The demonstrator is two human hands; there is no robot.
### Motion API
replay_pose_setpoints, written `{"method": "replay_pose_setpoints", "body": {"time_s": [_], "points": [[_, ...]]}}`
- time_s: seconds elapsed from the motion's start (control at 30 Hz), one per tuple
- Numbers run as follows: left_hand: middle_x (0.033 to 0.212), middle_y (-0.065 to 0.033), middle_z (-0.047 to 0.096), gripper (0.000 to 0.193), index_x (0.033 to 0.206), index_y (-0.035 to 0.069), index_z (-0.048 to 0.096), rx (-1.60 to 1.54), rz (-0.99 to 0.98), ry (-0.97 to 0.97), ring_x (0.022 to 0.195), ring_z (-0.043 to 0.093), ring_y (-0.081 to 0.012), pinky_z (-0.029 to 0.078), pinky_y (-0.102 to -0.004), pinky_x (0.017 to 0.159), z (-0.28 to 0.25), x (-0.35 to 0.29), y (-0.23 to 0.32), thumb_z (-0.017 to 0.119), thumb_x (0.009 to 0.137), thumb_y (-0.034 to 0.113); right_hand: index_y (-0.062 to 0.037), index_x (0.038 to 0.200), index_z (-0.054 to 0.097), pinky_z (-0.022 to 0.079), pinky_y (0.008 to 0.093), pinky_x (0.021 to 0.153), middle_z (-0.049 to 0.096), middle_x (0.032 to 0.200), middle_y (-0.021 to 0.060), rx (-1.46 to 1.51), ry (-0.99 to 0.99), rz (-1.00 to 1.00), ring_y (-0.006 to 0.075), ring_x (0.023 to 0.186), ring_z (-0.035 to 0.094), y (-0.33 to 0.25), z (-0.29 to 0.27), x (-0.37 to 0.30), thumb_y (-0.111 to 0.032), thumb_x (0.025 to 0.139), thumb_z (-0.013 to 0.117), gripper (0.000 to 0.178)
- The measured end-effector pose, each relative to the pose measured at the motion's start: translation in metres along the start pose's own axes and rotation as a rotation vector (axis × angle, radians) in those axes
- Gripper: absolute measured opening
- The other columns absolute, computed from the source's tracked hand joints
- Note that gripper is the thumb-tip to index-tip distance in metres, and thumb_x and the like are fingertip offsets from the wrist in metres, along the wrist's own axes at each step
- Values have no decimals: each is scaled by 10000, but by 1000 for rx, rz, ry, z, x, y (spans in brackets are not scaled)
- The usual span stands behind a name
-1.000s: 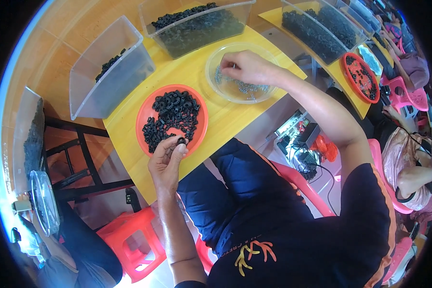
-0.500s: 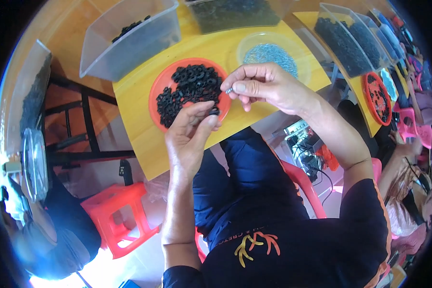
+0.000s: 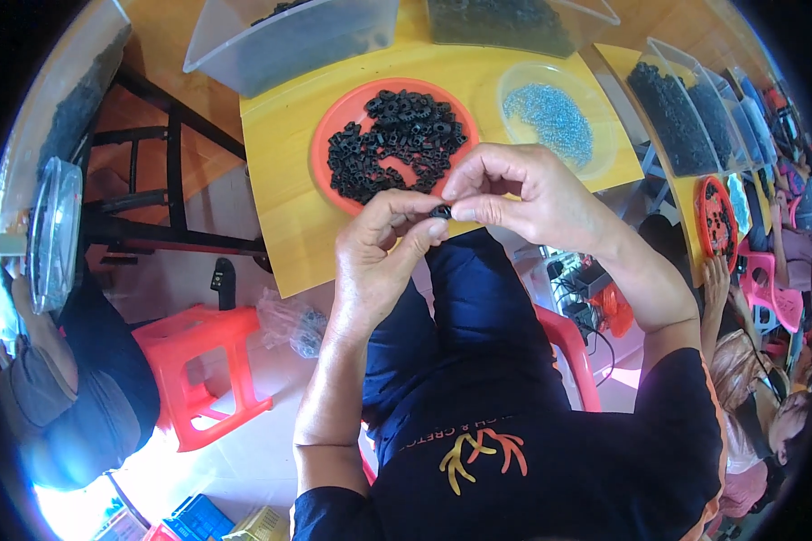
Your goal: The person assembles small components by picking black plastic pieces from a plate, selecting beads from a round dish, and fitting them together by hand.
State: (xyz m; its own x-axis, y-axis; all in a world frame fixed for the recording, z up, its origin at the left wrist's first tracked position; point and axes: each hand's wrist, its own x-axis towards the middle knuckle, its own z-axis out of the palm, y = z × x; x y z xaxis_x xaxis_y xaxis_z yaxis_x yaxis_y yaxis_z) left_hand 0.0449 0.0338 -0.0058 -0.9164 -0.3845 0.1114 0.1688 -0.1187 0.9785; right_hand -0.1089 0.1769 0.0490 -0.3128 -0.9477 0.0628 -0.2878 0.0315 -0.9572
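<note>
The two hands, apart half a second ago, have met over the near edge of the tabletop (image 3: 284,243), just beside the red bowl (image 3: 322,176): the left hand (image 3: 370,248) pinches a small black part (image 3: 440,212), the right hand's (image 3: 537,194) fingertips touching it; whether these pinch the metal bit seen earlier is hidden.

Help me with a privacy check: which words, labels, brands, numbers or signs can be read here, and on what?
Dark navy short-sleeved shirt: small lettering above a yellow-and-orange branching print, which I won't transcribe.
Black elongated object near the red plastic stool: any marks are too small to read.
No others legible.
</note>
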Motion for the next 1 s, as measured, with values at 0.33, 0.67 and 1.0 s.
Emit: {"method": "replay_pose_setpoints", "body": {"time_s": [0.33,0.67,1.0], "points": [[879,-78,672,175,994,-1,674,462,175,-136,732,642,-134,506,-263,632,-7,-26,-3,720,827,18,-6,983,589,500,281,708,655,798,64,-120,-252,261,137,765,641,-9,12,-6,-83,858,700,184],[903,-55,676,133,1013,-10,667,-152,-110,-146,808,660,-103,536,-236,693,-24,-36,-27,682,885,24,-52,1033,597,425,207,582,636,809,-32,241,-347,370,21,703,542,31,21,14,-255,871,743,298],[919,-57,683,168,1060,-19,634,-46,-103,95,808,655,-103,540,-247,743,-35,-28,-31,660,897,5,-48,1033,676,517,396,791,637,989,101,-801,-90,-103,324,890,639,59,22,76,-139,839,679,214]]}}
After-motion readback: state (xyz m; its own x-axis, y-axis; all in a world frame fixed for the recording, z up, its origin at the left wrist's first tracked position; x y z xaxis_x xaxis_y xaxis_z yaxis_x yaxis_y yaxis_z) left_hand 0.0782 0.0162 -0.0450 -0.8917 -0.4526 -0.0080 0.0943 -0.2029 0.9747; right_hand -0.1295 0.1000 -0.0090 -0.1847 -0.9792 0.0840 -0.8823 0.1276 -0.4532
